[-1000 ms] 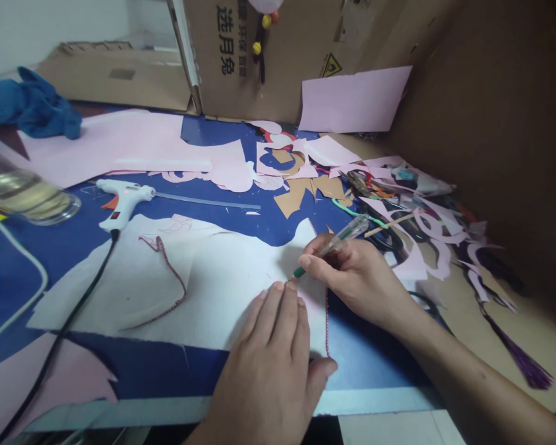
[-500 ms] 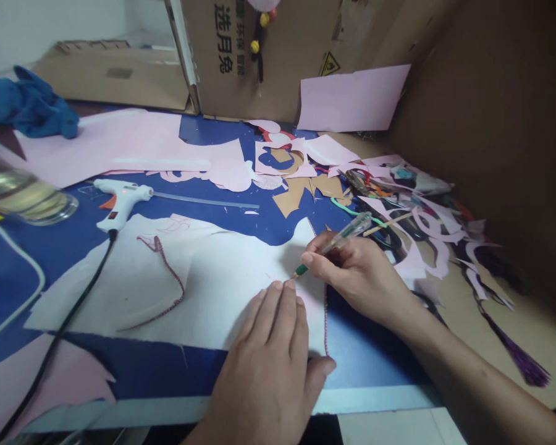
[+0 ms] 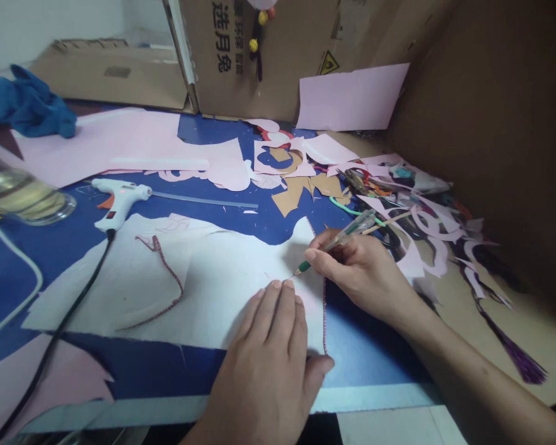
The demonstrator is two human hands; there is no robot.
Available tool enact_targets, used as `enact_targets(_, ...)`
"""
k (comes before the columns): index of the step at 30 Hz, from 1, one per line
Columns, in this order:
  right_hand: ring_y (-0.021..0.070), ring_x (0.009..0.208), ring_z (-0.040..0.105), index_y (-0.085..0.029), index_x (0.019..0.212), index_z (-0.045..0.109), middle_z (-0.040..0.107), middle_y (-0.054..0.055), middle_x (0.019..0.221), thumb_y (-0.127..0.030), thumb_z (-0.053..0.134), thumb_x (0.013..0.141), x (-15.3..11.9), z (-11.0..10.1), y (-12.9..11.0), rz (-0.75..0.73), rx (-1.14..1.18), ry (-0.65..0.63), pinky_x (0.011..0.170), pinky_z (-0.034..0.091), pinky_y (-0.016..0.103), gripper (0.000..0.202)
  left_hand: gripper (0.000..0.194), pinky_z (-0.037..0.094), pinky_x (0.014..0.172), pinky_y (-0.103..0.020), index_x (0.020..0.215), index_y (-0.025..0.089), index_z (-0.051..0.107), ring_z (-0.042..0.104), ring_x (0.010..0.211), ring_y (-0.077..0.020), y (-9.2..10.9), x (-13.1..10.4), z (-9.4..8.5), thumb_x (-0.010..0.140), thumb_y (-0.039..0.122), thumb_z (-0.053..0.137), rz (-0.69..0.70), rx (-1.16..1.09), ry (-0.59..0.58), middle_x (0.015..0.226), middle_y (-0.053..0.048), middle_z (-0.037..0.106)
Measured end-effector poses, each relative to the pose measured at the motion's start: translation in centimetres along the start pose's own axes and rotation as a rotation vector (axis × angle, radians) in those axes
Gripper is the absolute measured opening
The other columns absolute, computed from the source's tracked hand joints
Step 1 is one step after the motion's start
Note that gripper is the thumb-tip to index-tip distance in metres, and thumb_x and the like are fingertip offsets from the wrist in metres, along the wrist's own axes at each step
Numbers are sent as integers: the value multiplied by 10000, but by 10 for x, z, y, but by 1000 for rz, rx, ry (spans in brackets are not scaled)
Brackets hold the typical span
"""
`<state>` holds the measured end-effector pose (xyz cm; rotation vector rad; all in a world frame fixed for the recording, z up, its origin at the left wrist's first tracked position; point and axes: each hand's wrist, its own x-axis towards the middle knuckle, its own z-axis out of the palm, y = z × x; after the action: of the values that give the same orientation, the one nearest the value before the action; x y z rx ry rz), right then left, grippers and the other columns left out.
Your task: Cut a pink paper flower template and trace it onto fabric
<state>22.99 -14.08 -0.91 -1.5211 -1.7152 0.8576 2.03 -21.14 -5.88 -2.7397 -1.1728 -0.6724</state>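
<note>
A large piece of white cloth (image 3: pixel 222 278) lies on the blue table, with red stitching along its right edge and a loose red thread line on its left part. My left hand (image 3: pixel 273 346) rests flat on the cloth near its lower right, fingers stretched forward and thumb out to the side. My right hand (image 3: pixel 352 266) is closed around a clear pen with a green grip (image 3: pixel 331 247). The pen's tip meets the cloth just beyond my left fingertips, where a short faint line shows.
A white glue gun (image 3: pixel 120 201) lies at left, its black cord crossing the cloth. Behind it stand a glass of yellowish liquid (image 3: pixel 32 198) and a blue rag (image 3: pixel 28 102). Pink paper scraps (image 3: pixel 426 225) and a purple tassel (image 3: pixel 514 352) are at right; cardboard (image 3: pixel 278 80) walls the back.
The pen tip has shifted slightly up and right across the cloth, and a short mark now shows behind it. My left hand stays in place.
</note>
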Motion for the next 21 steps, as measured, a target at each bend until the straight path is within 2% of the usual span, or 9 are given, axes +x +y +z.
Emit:
enact_targets(12, 130, 573, 423, -207, 809, 707, 526, -28, 665, -462, 664, 1025, -1, -3, 1, 9, -22, -8, 534, 323, 285, 337, 624, 635, 1124, -514, 1398, 22, 707, 689, 1408, -373, -1, 0, 0, 1182, 480, 342, 4, -9, 6, 1546, -225, 682)
enact_targets(21, 136, 565, 453, -213, 801, 695, 519, -34, 641, -469, 669, 1023, -2, -4, 0, 10, -26, 2, 534, 344, 288, 340, 620, 615, 1151, -503, 1405, 29, 707, 677, 1424, -365, -1, -1, 0, 1181, 483, 350, 2, -5, 7, 1552, -217, 680)
